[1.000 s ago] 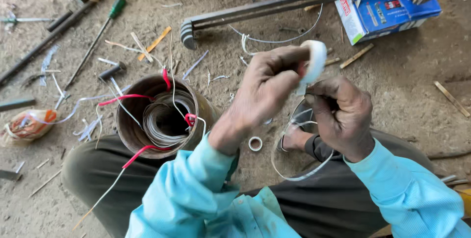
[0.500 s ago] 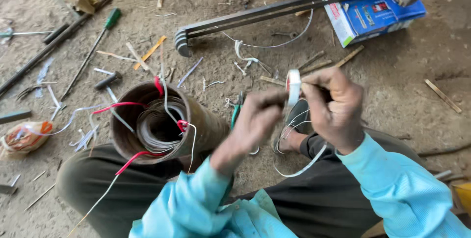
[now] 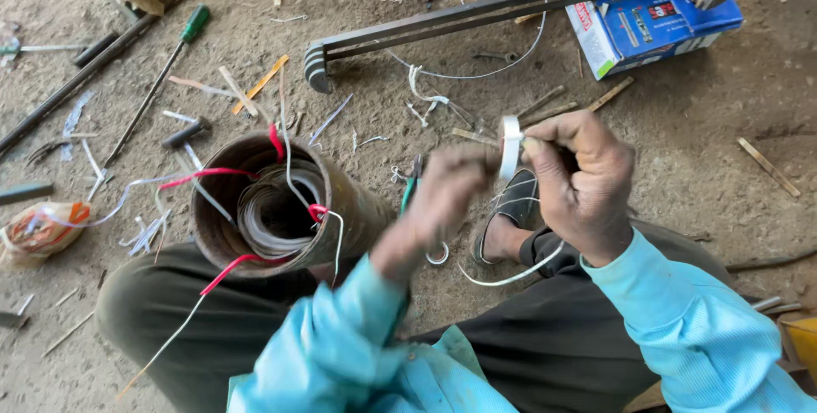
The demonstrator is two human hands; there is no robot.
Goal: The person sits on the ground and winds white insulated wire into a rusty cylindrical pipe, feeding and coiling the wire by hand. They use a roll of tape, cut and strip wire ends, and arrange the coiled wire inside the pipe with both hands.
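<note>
Dusty bare ground is spreading out under a seated person in a light blue shirt, littered with scraps of wire and slivers of wood. One rusty motor stator (image 3: 277, 209) is sitting against the person's knee, its copper winding showing inside, with red-sleeved and white leads trailing from it. One roll of white tape (image 3: 510, 146) is being held up edge-on between the two hands, above a sandalled foot. The right hand (image 3: 583, 183) is pinching the roll, fingers curled closed around it. The left hand (image 3: 447, 192) is blurred; it is closed just beside the roll, though I cannot tell whether it is gripping the tape end. One loose white wire (image 3: 511, 277) is looping below the hands.

Further out, one green-handled screwdriver (image 3: 162, 77) is lying at the left, one long dark metal bar (image 3: 494, 13) is stretching across the top, and one blue cardboard box (image 3: 651, 25) is sitting beneath its far end.

Compared with half a second ago, the left hand is sitting closer to the roll, and the roll is staying upright in the right hand's grip.
</note>
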